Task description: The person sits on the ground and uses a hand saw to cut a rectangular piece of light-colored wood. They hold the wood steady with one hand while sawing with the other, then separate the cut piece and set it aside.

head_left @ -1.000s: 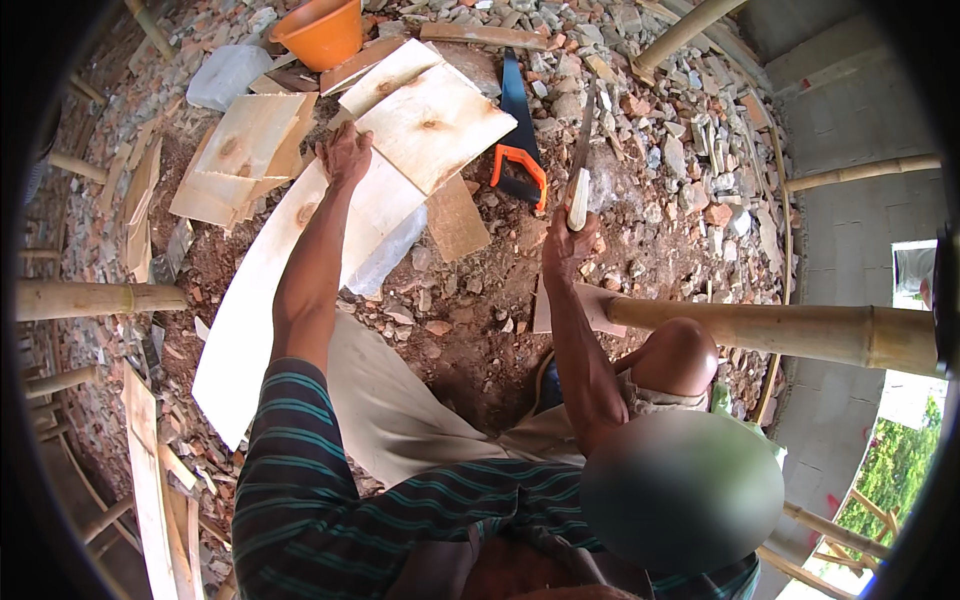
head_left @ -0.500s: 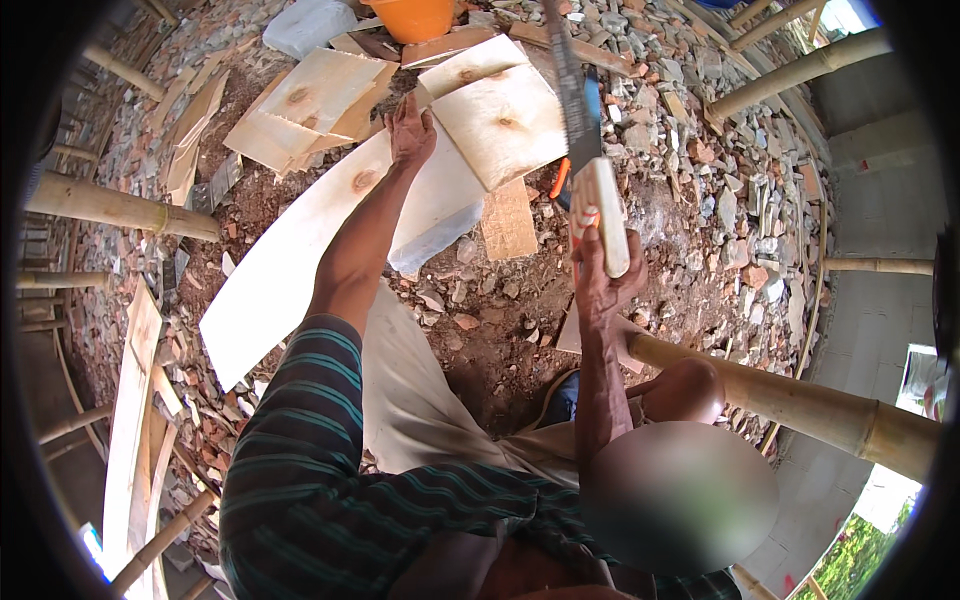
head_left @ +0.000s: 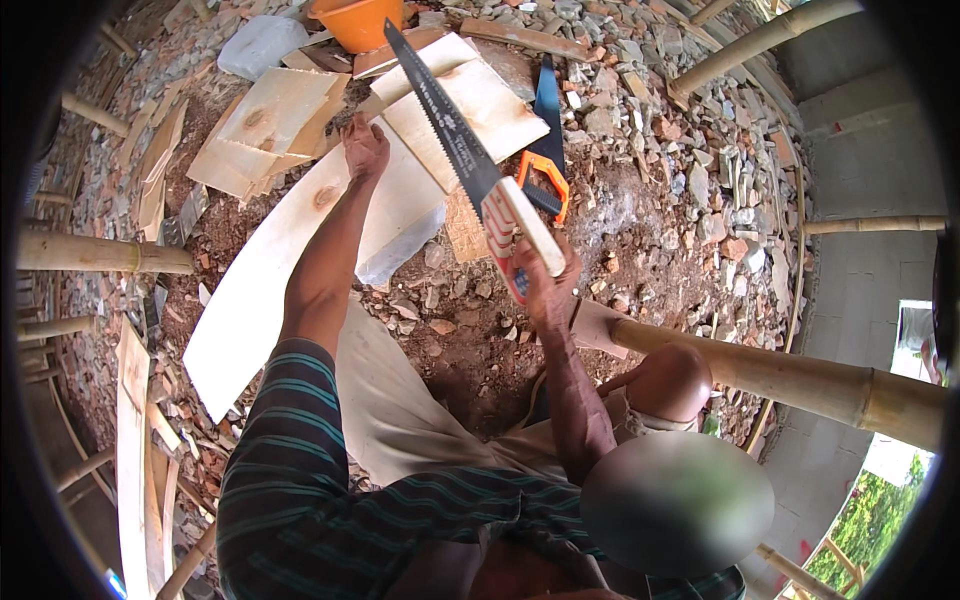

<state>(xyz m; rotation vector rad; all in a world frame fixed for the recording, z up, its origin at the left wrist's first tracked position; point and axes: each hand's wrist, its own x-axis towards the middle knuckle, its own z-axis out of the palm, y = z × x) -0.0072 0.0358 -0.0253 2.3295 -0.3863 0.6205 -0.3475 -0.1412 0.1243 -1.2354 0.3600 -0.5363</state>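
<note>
In my right hand (head_left: 550,282) is a handsaw (head_left: 450,135) with a dark toothed blade and a red-and-white handle. Its blade slants up and to the left, over the pale plywood pieces. My left hand (head_left: 364,148) rests at the far end of a long plywood strip (head_left: 262,285), its fingers curled at the edge. That strip slopes down toward my left side. Beyond the fingers a squarish plywood sheet (head_left: 505,108) lies under the saw blade. A second handsaw (head_left: 548,150), with an orange handle and blue-black blade, lies on the ground to the right.
Cut plywood pieces (head_left: 255,125) are stacked at the far left, near a whitish block (head_left: 262,46) and an orange bucket (head_left: 362,22). Broken brick rubble covers the ground. A thick bamboo pole (head_left: 770,375) reaches in from the right; another (head_left: 100,252) stands at the left.
The handsaw in my right hand has swung left, its blade now tilted over the plywood. The orange-handled saw has come into fuller view. My left hand stays at the strip's far end.
</note>
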